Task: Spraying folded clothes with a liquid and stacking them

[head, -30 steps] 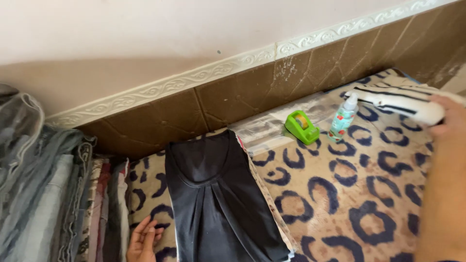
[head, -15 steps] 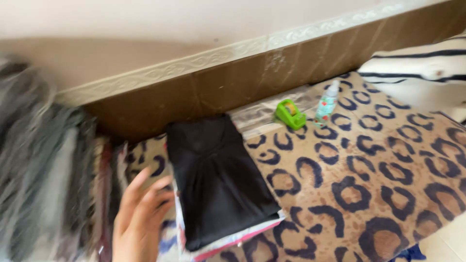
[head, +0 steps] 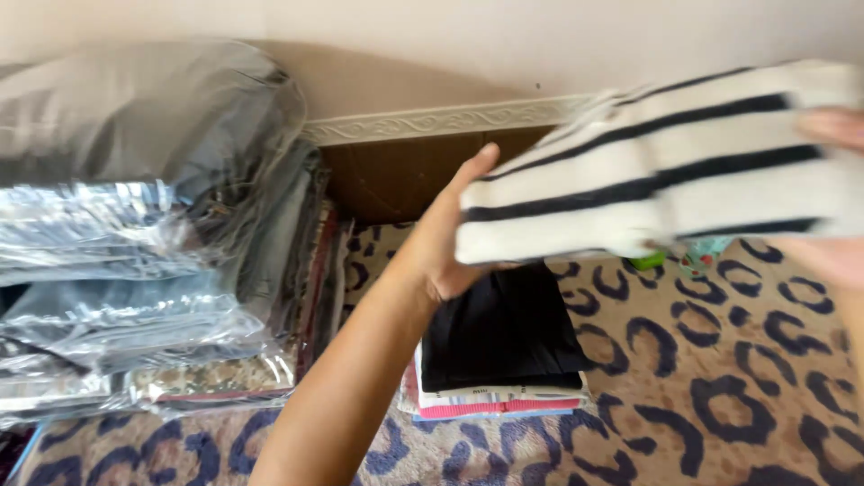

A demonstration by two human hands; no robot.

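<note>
Now both hands, left hand [head: 441,243] and right hand [head: 832,193], grip the folded striped garment [head: 657,171] at its ends, in the air above the clothes stack [head: 499,360]. Held only by the ends, I think it may sag, unfold, or land crooked and tip this stack.

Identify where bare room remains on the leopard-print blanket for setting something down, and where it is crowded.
Free: the leopard-print blanket right of the folded clothes stack, and the strip in front of it. Crowded: the left side, filled by plastic-wrapped bundles.
</note>
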